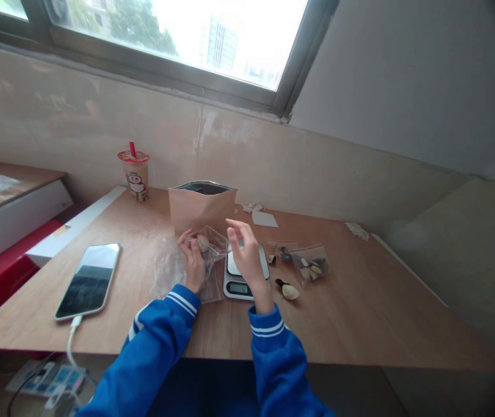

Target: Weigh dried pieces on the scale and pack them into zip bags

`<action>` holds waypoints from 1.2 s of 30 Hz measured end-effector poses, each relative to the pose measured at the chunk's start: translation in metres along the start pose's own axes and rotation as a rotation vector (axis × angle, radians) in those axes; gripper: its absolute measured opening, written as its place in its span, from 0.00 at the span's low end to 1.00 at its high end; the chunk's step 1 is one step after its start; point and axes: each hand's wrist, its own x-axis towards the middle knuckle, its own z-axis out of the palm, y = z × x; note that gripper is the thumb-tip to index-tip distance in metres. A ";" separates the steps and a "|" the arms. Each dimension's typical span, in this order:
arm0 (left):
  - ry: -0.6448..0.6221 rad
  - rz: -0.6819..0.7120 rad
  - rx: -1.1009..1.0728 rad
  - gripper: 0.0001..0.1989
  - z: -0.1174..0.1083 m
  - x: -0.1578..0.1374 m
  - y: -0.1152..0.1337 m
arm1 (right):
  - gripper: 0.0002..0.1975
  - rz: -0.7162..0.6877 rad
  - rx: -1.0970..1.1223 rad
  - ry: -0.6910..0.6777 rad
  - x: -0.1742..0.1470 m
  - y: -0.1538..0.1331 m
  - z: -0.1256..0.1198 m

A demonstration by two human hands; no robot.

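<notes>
My left hand (194,263) is closed on a clear zip bag (215,242), which has something pale brown inside. Over the small digital scale (233,288), my right hand (246,255) hovers with thumb and fingers apart, nothing visible between them. Its fingertips are close to the bag's mouth; whether they touch it I cannot tell. Part of the weighing plate is hidden under that hand. Beneath my left hand lie more clear plastic bags (167,269). Behind both hands a brown paper pouch (201,208) stands upright with its top gaping.
Right of the scale lie a filled zip bag (310,264), another small bag (282,252) and a pale shell-like piece (289,291). A phone (88,281) on a white cable lies left; a drink cup (136,179) stands behind it. A white card (264,219) and crumpled tissue (357,230) lie near the wall.
</notes>
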 end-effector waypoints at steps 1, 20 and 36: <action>0.018 -0.007 0.007 0.20 0.000 0.001 0.000 | 0.16 0.015 -0.011 0.031 -0.003 0.003 0.000; -0.054 0.351 0.124 0.24 -0.006 -0.011 -0.005 | 0.20 0.294 0.119 -0.051 -0.053 0.015 0.039; -0.374 -0.256 -0.186 0.21 0.001 -0.003 0.007 | 0.29 0.354 -0.062 0.187 -0.049 0.039 -0.031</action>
